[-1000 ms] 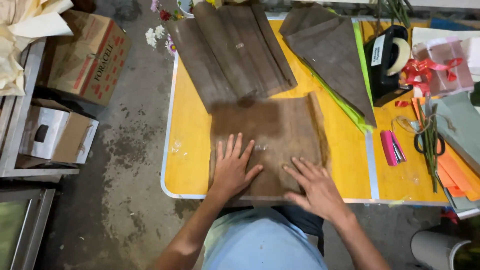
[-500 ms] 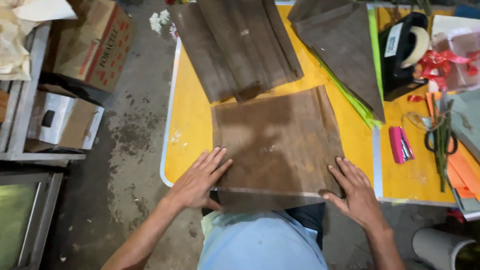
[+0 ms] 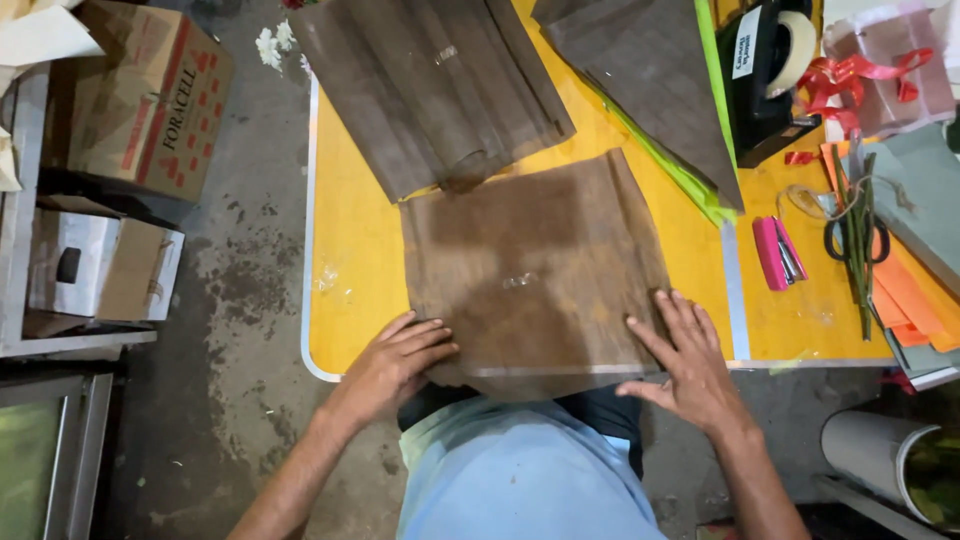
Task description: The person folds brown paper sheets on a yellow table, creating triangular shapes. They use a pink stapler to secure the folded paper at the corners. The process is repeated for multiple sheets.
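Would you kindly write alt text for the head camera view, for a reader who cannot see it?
Seen from above, a person's left hand and right hand press flat on the near corners of a brown translucent sheet on a yellow table. More brown sheets lie beyond it, a tape dispenser, pink stapler and scissors to the right.

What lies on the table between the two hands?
In the head view, the brown wrapping sheet fills the stretch between the left hand and the right hand; both press its near corners.
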